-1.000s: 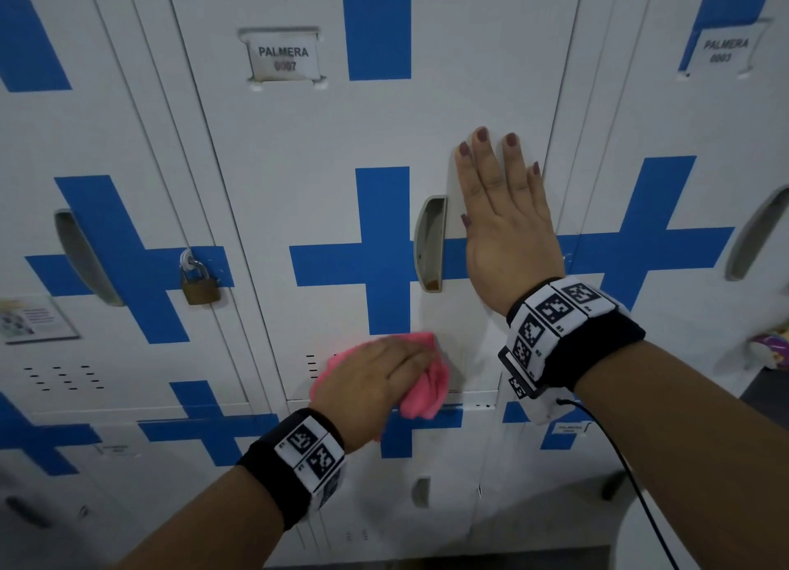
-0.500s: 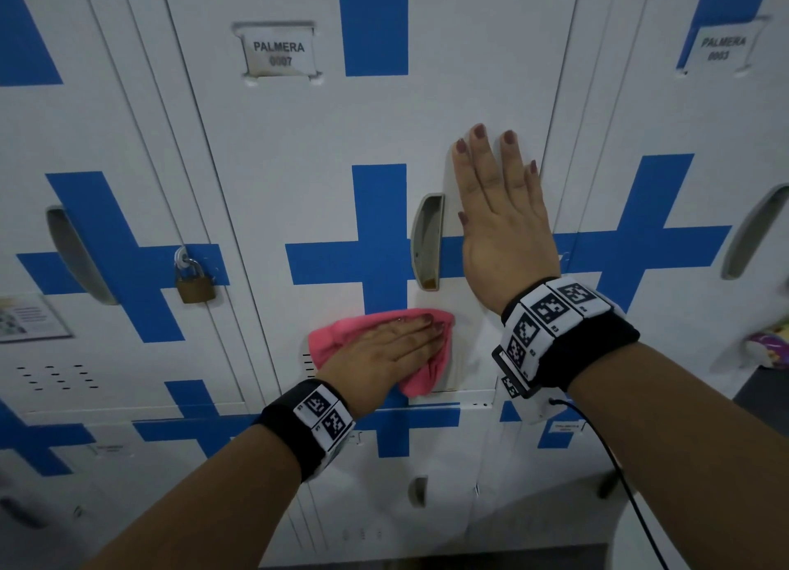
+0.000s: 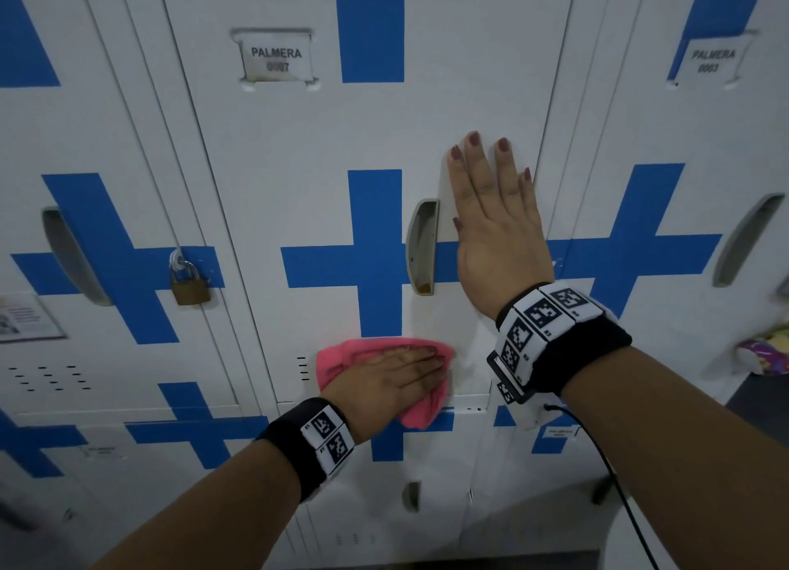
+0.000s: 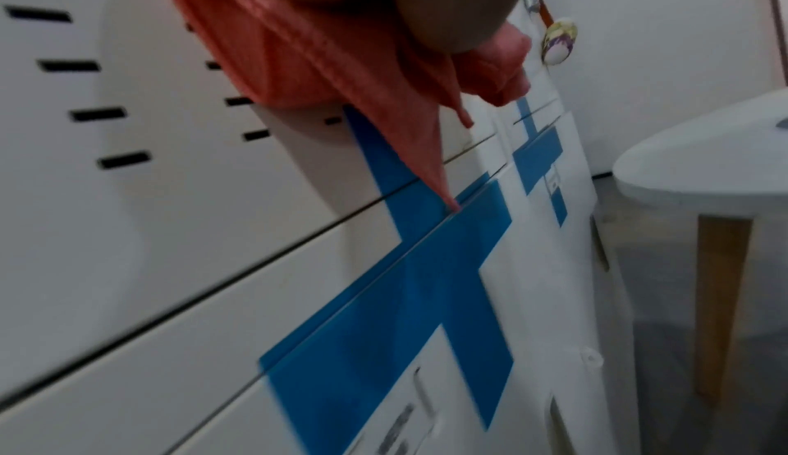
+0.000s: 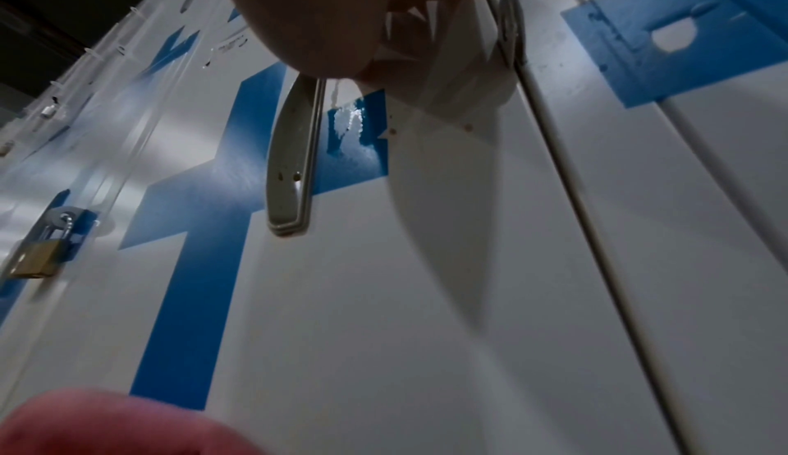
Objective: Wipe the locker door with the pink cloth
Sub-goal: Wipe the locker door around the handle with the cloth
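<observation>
The pink cloth has slid up and rightward since a second ago, now spread flatter under the left hand. It lies low on the white locker door, below the blue cross. Straight fingers press it flat. The right hand lies flat, fingers extended, just right of the handle.

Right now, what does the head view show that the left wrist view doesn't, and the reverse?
Only the head view shows both hands: the left hand pressing the pink cloth flat, the right hand flat beside the handle, plus the padlock next door. Only the left wrist view shows the round table and the cloth's hanging corner. Both show the cloth on the locker door near the vent slots.
</observation>
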Demonstrator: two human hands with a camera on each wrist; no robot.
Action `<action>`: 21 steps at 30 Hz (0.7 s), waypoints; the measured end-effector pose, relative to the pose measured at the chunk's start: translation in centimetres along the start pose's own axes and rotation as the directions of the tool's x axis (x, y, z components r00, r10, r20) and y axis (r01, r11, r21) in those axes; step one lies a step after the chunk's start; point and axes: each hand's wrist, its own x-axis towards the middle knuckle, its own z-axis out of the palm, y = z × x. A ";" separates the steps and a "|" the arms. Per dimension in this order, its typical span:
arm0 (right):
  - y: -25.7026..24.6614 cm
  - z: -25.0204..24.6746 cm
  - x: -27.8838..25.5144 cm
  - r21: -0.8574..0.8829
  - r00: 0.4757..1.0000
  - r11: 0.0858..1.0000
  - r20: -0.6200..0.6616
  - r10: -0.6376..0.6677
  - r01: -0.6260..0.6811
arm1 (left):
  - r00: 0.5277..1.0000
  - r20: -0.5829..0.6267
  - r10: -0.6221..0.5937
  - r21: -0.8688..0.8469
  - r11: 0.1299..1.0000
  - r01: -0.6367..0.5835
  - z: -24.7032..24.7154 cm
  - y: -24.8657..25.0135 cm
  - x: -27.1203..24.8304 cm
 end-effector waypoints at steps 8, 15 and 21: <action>0.2 -0.7 -1.0 0.079 1.000 0.997 -0.018 -0.004 0.006 | 0.955 -0.281 -0.091 -0.119 0.991 0.059 -3.1 2.0 4.3; 0.5 0.3 -3.9 0.044 0.998 0.999 0.056 -0.001 -0.002 | 0.998 -0.058 0.002 -0.021 1.000 -0.003 -1.2 0.3 4.8; 0.8 0.8 -4.1 0.024 0.998 1.000 0.068 0.000 -0.001 | 0.999 -0.020 0.033 0.074 0.997 -0.031 -0.1 0.6 4.1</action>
